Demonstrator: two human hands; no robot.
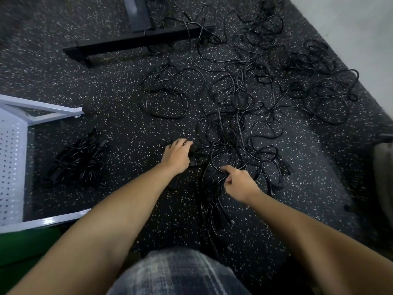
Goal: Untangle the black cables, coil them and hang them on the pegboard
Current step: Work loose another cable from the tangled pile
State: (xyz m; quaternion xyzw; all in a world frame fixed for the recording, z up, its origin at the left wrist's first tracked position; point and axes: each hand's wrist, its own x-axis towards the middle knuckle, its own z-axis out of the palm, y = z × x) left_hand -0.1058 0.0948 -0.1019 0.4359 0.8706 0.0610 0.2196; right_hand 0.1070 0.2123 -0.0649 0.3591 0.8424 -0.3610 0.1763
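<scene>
1. Okay, nearest first: a plaid-clad knee [176, 273], with both bare forearms reaching forward and down from it toward the black cables [234, 124].
2. Right hand [238, 182] is at the near edge of the black cables. Wrist dropped, thumb and index finger pinching a single strand, other fingers tucked in. Loose ends trail from under it back toward the knee.
3. Left hand [177, 155] is at the near-left edge of the black cables, palm down, fingers curled over what looks like a plug end. The back of the hand hides most of the grip, so I read it as holding, not certain.
4. The black cables sprawl across the speckled floor [127, 103], from the hands outward. Many strands, loops crossing everywhere.
5. Handling, my read:
   - Light and limp, with a rubbery jacket that gives decent grip.
   - Loops will snag and plugs will catch in crossings.
   - Take one at the plug and feed it out hand over hand.
   - Pulling mid-span likely tightens knots.
6. Left of the black cables, apart from them, a coiled bundle [72, 160] lies on the floor. Further left is the white pegboard [10, 167] on its frame.
7. Beyond the black cables, far-left side, is a black metal stand foot [138, 42], with a few strands draped over its end. Pale wall [350, 28] sits beyond on the far right.
</scene>
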